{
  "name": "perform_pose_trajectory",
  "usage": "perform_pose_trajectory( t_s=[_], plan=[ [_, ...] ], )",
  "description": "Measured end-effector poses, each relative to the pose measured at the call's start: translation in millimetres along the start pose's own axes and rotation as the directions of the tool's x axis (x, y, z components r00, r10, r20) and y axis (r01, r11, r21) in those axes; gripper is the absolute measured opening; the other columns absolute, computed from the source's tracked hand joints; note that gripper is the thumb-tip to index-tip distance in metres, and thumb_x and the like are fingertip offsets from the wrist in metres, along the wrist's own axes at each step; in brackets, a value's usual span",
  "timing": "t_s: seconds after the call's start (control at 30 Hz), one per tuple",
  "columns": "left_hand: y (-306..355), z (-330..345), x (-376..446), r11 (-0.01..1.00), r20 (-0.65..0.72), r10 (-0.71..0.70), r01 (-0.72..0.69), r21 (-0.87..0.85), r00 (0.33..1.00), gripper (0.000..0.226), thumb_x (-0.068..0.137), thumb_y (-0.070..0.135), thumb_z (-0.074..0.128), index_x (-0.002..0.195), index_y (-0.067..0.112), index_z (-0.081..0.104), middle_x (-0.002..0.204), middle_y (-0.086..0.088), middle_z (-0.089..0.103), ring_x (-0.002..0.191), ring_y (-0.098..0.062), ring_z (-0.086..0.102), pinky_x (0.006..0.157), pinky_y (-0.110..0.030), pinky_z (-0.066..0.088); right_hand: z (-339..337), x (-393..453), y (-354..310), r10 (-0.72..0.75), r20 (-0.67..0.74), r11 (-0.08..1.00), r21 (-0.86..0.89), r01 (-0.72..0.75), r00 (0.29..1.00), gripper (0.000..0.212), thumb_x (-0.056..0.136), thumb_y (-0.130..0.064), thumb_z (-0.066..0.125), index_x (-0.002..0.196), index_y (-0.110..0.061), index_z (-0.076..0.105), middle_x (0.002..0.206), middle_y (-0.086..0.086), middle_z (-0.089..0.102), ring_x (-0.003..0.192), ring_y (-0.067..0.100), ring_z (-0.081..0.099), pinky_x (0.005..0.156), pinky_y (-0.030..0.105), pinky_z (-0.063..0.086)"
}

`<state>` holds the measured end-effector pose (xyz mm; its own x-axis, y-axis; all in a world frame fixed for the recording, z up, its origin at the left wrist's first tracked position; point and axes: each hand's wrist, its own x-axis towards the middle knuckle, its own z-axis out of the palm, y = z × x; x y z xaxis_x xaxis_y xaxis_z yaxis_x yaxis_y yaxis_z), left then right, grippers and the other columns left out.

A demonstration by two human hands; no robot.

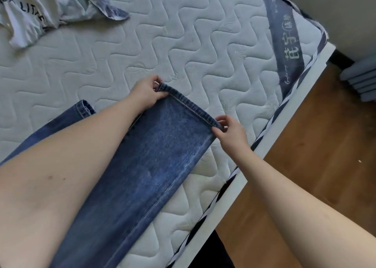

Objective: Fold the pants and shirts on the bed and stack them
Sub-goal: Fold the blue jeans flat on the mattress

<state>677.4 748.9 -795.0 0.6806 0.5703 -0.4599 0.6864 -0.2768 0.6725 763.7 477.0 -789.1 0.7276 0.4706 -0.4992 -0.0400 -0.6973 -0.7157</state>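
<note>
The blue jeans [154,156] lie stretched along the mattress [183,44], one leg running toward its edge. The left hand [146,93] pinches one corner of that leg's hem, the right hand [228,129] pinches the other. Beyond the jeans, at the mattress's far corner, lies a crumpled white shirt [26,13] with a pale blue garment [95,7] beside it.

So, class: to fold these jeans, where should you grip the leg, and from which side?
Grip the jeans at the hem's two corners, as the left hand and right hand do, coming from either side edge. The hem's stitched band is firm and straight, so a pinch at each corner keeps the leg flat.
</note>
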Motion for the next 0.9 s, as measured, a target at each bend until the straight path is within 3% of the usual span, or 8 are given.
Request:
perform_pose_trajectory(
  t_s=[0.13, 0.23, 0.33, 0.5, 0.63, 0.73, 0.8, 0.9],
  plan=[
    [-20, 13, 1, 0.993, -0.104, -0.107, 0.111, 0.040, 0.989, 0.036, 0.089, 0.037, 0.068, 0.117, 0.017, 0.056, 0.100, -0.003, 0.063, 0.089, -0.019, 0.055, 0.075, -0.026, 0.039, 15, 13, 9, 0.085, 0.030, 0.996, -0.021, -0.085, 0.996, 0.039, 0.092, -0.020, 0.067, 0.128, -0.015, 0.054, 0.116, 0.000, 0.061, 0.095, 0.011, 0.058, 0.079, 0.023, 0.042],
    [-40, 7, -6, 0.958, -0.084, -0.233, 0.244, 0.153, 0.969, 0.042, 0.079, 0.045, 0.077, 0.103, 0.016, 0.060, 0.094, -0.002, 0.061, 0.089, -0.021, 0.057, 0.078, -0.027, 0.042, 23, 14, 17, 0.081, 0.038, 0.991, -0.113, -0.077, 0.996, 0.051, 0.085, -0.026, 0.076, 0.128, -0.013, 0.053, 0.107, -0.004, 0.056, 0.092, 0.013, 0.056, 0.080, 0.023, 0.039],
    [-46, -2, -11, 0.924, -0.004, -0.254, 0.244, 0.293, 0.967, 0.024, 0.080, 0.034, 0.078, 0.089, 0.015, 0.066, 0.093, -0.010, 0.069, 0.088, -0.026, 0.061, 0.072, -0.026, 0.038, 30, 16, 17, 0.101, 0.003, 0.986, -0.133, -0.100, 0.995, 0.040, 0.084, -0.025, 0.075, 0.117, -0.017, 0.055, 0.089, -0.008, 0.057, 0.081, 0.012, 0.057, 0.070, 0.025, 0.040],
    [-36, -2, -11, 0.970, -0.137, -0.131, 0.156, 0.189, 0.982, 0.018, 0.088, 0.021, 0.068, 0.106, 0.016, 0.068, 0.105, -0.007, 0.070, 0.097, -0.025, 0.062, 0.077, -0.023, 0.040, 27, 25, 12, 0.109, -0.081, 0.988, -0.103, -0.117, 0.991, 0.019, 0.084, -0.015, 0.070, 0.091, -0.023, 0.054, 0.083, -0.002, 0.063, 0.078, 0.020, 0.059, 0.060, 0.026, 0.039],
    [-47, 1, -19, 0.974, -0.163, -0.163, 0.185, 0.130, 0.973, 0.034, 0.088, 0.038, 0.070, 0.110, 0.014, 0.060, 0.097, -0.004, 0.063, 0.091, -0.022, 0.058, 0.076, -0.027, 0.042, 21, 23, 14, 0.117, -0.117, 0.987, -0.093, -0.128, 0.986, 0.021, 0.088, -0.021, 0.069, 0.104, -0.020, 0.056, 0.094, 0.003, 0.067, 0.082, 0.019, 0.061, 0.072, 0.030, 0.046],
    [-72, -8, -40, 0.959, -0.104, -0.220, 0.235, 0.159, 0.970, 0.043, 0.081, 0.046, 0.074, 0.105, 0.015, 0.057, 0.090, 0.001, 0.059, 0.084, -0.020, 0.055, 0.073, -0.028, 0.043, 30, 7, 17, 0.224, -0.128, 0.974, -0.005, -0.226, 0.966, 0.029, 0.092, -0.033, 0.064, 0.110, -0.013, 0.053, 0.095, 0.011, 0.070, 0.077, 0.024, 0.068, 0.081, 0.043, 0.055],
    [-93, -17, -62, 0.935, -0.045, -0.235, 0.238, 0.261, 0.971, 0.042, 0.079, 0.049, 0.076, 0.099, 0.016, 0.058, 0.088, 0.000, 0.059, 0.084, -0.021, 0.056, 0.075, -0.029, 0.044, 45, -17, 19, 0.308, -0.052, 0.950, 0.060, -0.305, 0.950, 0.031, 0.094, -0.037, 0.061, 0.097, -0.007, 0.058, 0.085, 0.013, 0.072, 0.063, 0.021, 0.071, 0.068, 0.041, 0.059],
    [-124, -28, -101, 0.892, 0.010, -0.265, 0.241, 0.383, 0.964, 0.047, 0.076, 0.049, 0.078, 0.102, 0.015, 0.060, 0.091, -0.002, 0.059, 0.085, -0.023, 0.054, 0.074, -0.028, 0.040, 77, -59, 21, 0.428, 0.135, 0.894, 0.085, -0.441, 0.894, 0.042, 0.095, -0.043, 0.060, 0.082, -0.003, 0.059, 0.070, 0.011, 0.069, 0.053, 0.018, 0.069, 0.042, 0.024, 0.048]
  ],
)
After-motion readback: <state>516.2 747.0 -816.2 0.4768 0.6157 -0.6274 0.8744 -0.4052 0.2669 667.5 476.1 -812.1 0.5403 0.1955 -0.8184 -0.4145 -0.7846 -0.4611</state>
